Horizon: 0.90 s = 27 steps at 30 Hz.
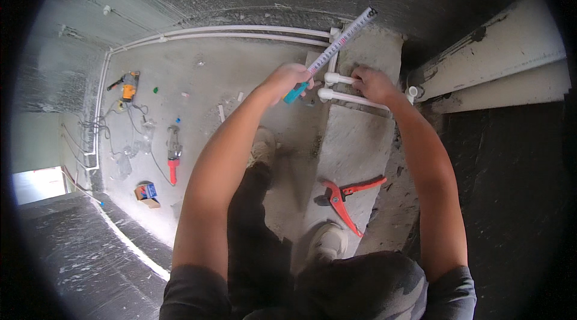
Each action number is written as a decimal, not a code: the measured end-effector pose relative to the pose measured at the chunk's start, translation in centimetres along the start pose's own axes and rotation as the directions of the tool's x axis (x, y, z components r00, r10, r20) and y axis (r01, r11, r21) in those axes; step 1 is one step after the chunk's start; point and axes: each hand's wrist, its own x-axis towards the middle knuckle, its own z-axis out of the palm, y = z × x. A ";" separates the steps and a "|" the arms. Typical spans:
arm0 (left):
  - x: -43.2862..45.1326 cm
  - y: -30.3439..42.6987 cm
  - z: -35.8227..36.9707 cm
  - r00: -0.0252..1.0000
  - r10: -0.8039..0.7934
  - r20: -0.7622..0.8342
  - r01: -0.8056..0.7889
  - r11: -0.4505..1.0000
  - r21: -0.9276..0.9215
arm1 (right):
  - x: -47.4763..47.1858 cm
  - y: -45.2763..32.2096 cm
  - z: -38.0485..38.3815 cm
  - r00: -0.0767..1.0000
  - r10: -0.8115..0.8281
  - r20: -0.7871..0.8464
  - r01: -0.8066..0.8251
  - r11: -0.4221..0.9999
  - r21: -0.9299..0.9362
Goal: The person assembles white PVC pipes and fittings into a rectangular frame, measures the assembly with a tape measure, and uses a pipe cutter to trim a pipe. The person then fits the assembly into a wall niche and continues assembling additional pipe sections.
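My left hand grips a teal tape measure case. From it the white tape blade runs out up and to the right, past the elbow joints, to a dark end hook. My right hand is at the upper of two short white plastic pipes, its fingers around that pipe's right part; how firmly they hold it is hidden. Each short pipe starts at a white elbow fitting. The lower pipe passes beneath my right wrist. Below, red-handled pipe cutters lie spread on the concrete ledge.
Two long white pipes follow the wall base. On the floor at left lie a yellow power drill, a red-handled pipe fusion tool, cables, plastic bags and a small open cardboard box. Large white pipes stand at right.
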 end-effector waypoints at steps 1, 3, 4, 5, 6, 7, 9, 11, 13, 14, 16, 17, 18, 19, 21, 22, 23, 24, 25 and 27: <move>1.2 -0.4 -0.2 0.999 -0.029 0.024 0.028 1.000 0.013 | 0.0 0.0 -0.1 1.000 -0.003 -0.004 0.003 1.000 0.011; 2.9 -1.0 -0.5 0.995 -0.081 0.056 0.082 0.997 -0.010 | -0.1 0.0 -0.3 1.000 -0.001 -0.012 0.002 0.999 0.033; 3.5 -1.2 -0.5 0.992 -0.105 0.065 0.108 0.993 -0.046 | -0.1 -0.1 -0.4 1.000 -0.005 -0.010 0.006 0.999 0.037; 4.1 -1.5 -0.5 0.989 -0.130 0.074 0.136 0.987 -0.082 | 0.0 -0.4 -0.4 1.000 -0.010 -0.007 0.011 0.999 0.042; 4.7 -1.5 -0.5 0.988 -0.123 0.092 0.132 0.986 -0.104 | 0.1 -0.5 -0.5 1.000 -0.018 -0.008 0.018 0.999 0.048; 5.3 -1.5 -0.4 0.987 -0.116 0.110 0.130 0.983 -0.128 | 0.1 -0.2 -0.5 1.000 0.002 0.009 -0.003 0.998 0.057; 6.1 -1.4 0.0 0.984 -0.121 0.130 0.140 0.979 -0.152 | 0.3 0.1 -0.4 0.999 0.039 0.036 -0.042 0.996 0.079; 6.7 -1.1 0.6 0.980 -0.144 0.138 0.165 0.974 -0.153 | 0.6 0.6 -0.5 0.997 0.046 0.065 -0.051 0.996 0.076; 7.6 -1.5 0.3 0.977 -0.147 0.153 0.168 0.976 -0.138 | 0.7 0.5 -0.4 0.996 0.039 0.076 -0.045 0.996 0.079; 8.1 -1.7 0.2 0.976 -0.149 0.161 0.170 0.977 -0.131 | 0.8 0.5 -0.3 0.997 0.031 0.074 -0.037 0.996 0.079; 8.5 -1.4 0.3 0.972 -0.165 0.170 0.187 0.974 -0.126 | 0.8 0.7 -0.3 0.998 0.017 0.068 -0.024 0.996 0.090; 8.6 -1.3 0.4 0.969 -0.173 0.174 0.196 0.973 -0.123 | 0.8 0.9 -0.3 0.998 0.010 0.066 -0.017 0.995 0.099; 8.8 -1.3 0.4 0.967 -0.177 0.186 0.204 0.969 -0.139 | 0.8 0.9 -0.3 0.998 0.003 0.061 -0.010 0.994 0.110; 8.9 -1.3 0.4 0.964 -0.180 0.198 0.212 0.965 -0.155 | 0.7 0.9 -0.3 0.998 -0.003 0.055 -0.003 0.994 0.111; 9.1 -1.6 0.3 0.964 -0.177 0.199 0.216 0.957 -0.193 | 0.7 0.7 -0.4 0.999 -0.018 0.040 0.014 0.993 0.113; 9.2 -2.0 0.2 0.967 -0.172 0.187 0.211 0.954 -0.215 | 0.8 0.4 -0.5 0.998 -0.017 0.054 0.012 0.994 0.106; 9.3 -2.3 0.1 0.970 -0.166 0.176 0.205 0.950 -0.236 | 0.9 0.1 -0.6 0.998 -0.016 0.068 0.009 0.995 0.099; 9.3 -1.9 0.2 0.965 -0.185 0.185 0.226 0.946 -0.233 | 0.8 0.1 -0.8 0.997 -0.005 0.079 -0.002 0.996 0.088; 9.1 -1.5 0.3 0.960 -0.203 0.195 0.246 0.942 -0.229 | 0.7 0.2 -1.0 0.996 0.000 0.089 -0.008 0.996 0.093; 9.2 -1.3 0.2 0.955 -0.212 0.207 0.258 0.939 -0.227 | 0.8 0.2 -1.1 0.994 0.007 0.110 -0.019 0.994 0.105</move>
